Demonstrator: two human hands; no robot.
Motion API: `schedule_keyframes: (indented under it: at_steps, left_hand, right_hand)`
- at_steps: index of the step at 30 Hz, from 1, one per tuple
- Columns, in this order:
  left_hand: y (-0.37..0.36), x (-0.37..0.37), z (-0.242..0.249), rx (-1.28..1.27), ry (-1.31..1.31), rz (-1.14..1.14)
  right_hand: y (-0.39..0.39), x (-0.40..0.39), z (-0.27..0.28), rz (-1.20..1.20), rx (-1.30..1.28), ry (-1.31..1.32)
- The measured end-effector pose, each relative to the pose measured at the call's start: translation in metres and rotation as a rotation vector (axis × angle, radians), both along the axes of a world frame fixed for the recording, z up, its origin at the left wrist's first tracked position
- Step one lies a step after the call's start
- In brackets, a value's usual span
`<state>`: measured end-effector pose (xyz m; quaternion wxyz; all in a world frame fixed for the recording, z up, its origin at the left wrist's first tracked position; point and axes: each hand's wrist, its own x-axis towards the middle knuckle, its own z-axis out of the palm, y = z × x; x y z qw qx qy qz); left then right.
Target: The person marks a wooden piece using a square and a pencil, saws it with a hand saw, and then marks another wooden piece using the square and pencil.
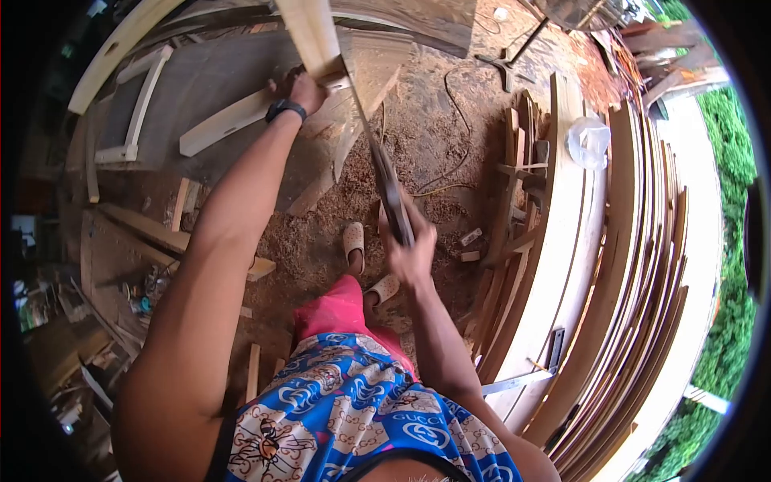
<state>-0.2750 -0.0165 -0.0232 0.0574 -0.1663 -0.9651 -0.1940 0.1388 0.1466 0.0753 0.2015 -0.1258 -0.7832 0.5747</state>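
A hand saw [376,149] slants up and away from my right hand [414,251], whose fingers are wrapped round its handle. The far part of its blade lies against the near end of a pale wooden board [309,32]. My left hand [305,91], with a dark watch on the wrist, is closed at that same end, just left of the blade; its fingertips are partly hidden. Beneath the hand and wrist, a shorter wooden piece [225,122] with a small slot lies on the grey work table [173,100].
Long planks [574,233] are stacked to my right, with a clear plastic container [589,143] and a metal square [522,379] on them. A joined wooden frame [143,108] lies at left. Shavings and a cable [468,120] cover the floor.
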Motion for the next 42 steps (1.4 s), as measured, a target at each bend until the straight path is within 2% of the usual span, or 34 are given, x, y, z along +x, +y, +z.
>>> schedule_keyframes:
  at_steps: [2,4,6,8,10,12,13,14,15,16,18,19,20,22,23,24,25,26,27,28,30,32,33,34,35,37,40,42]
  left_hand:
    - [0.018,0.043,0.050,-0.204,0.040,0.206]
    - [0.023,0.057,0.074,-0.193,-0.016,0.197]
    - [0.026,0.061,0.083,-0.186,-0.073,0.197]
    - [0.026,0.064,0.089,-0.191,-0.071,0.199]
    - [0.027,0.065,0.095,-0.171,-0.117,0.187]
    - [0.026,0.069,0.095,-0.145,-0.170,0.182]
    - [0.026,0.069,0.096,-0.162,-0.136,0.169]
    - [0.024,0.070,0.095,-0.182,-0.104,0.157]
    - [0.023,0.067,0.088,-0.194,-0.018,0.180]
    - [0.024,0.058,0.077,-0.191,-0.021,0.192]
    - [0.022,0.047,0.063,-0.196,-0.035,0.191]
    - [0.029,0.075,0.116,-0.209,-0.251,0.150]
    - [0.027,0.070,0.104,-0.197,-0.248,0.158]
    - [0.022,0.051,0.067,-0.195,0.002,0.219]
    - [0.022,0.055,0.071,-0.193,0.007,0.236]
    - [0.023,0.057,0.074,-0.188,0.003,0.241]
    - [0.024,0.058,0.078,-0.215,-0.029,0.245]
    - [0.025,0.060,0.083,-0.242,-0.060,0.249]
    - [0.026,0.066,0.093,-0.239,-0.060,0.255]
    - [0.028,0.075,0.105,-0.219,-0.092,0.239]
    - [0.025,0.077,0.112,-0.202,-0.125,0.224]
    - [0.022,0.074,0.105,-0.150,-0.112,0.194]
    - [0.020,0.072,0.100,-0.170,-0.089,0.187]
    - [0.018,0.072,0.097,-0.170,-0.092,0.194]
    - [0.018,0.071,0.096,-0.181,-0.085,0.203]
    - [0.022,0.069,0.095,-0.215,-0.087,0.242]
    - [0.017,0.051,0.072,-0.189,-0.041,0.227]
    - [0.020,0.063,0.082,-0.154,0.028,0.198]
  right_hand:
    - [0.006,0.072,0.004,0.015,-0.070,-0.105]
    - [0.012,0.141,0.009,0.035,-0.105,-0.183]
    - [0.012,0.176,0.030,0.036,-0.087,-0.210]
    - [0.009,0.175,0.042,0.033,-0.098,-0.275]
    - [0.009,0.143,0.018,0.020,-0.086,-0.166]
    - [0.005,0.067,0.012,-0.024,-0.070,-0.085]
    - [0.006,0.030,0.006,-0.015,-0.051,-0.115]
    - [0.004,-0.011,-0.003,-0.038,0.042,-0.019]
    - [0.001,-0.050,0.001,-0.017,-0.029,-0.074]
    - [-0.001,-0.075,0.005,0.003,-0.098,-0.130]
    - [-0.008,-0.081,0.008,0.008,-0.080,-0.101]
    - [-0.009,-0.082,0.011,-0.009,-0.068,-0.064]
    - [-0.009,-0.055,0.007,-0.016,-0.086,-0.080]
    - [-0.004,0.020,0.001,-0.031,0.084,0.042]
    - [-0.003,0.068,0.016,0.004,-0.046,-0.159]
    - [0.002,0.117,0.004,0.026,-0.149,-0.233]
    - [0.003,0.148,0.005,-0.003,0.043,-0.092]
    - [0.005,0.182,0.019,0.026,-0.058,-0.276]
    - [0.003,0.194,0.030,0.010,-0.034,-0.295]
    - [0.001,0.193,0.038,0.003,-0.005,-0.254]
    - [0.001,0.161,0.043,0.012,-0.106,-0.321]
    - [0.005,0.085,-0.001,0.024,0.091,-0.052]
    - [-0.001,0.038,0.007,0.001,-0.047,-0.181]
    - [-0.005,-0.012,0.001,-0.004,-0.070,-0.191]
    - [-0.007,-0.061,-0.013,-0.030,0.035,-0.008]
    - [-0.010,-0.120,0.011,-0.007,-0.047,-0.190]
    - [-0.013,-0.085,0.013,0.015,-0.063,-0.132]
    - [-0.008,0.003,0.000,-0.036,0.113,-0.039]
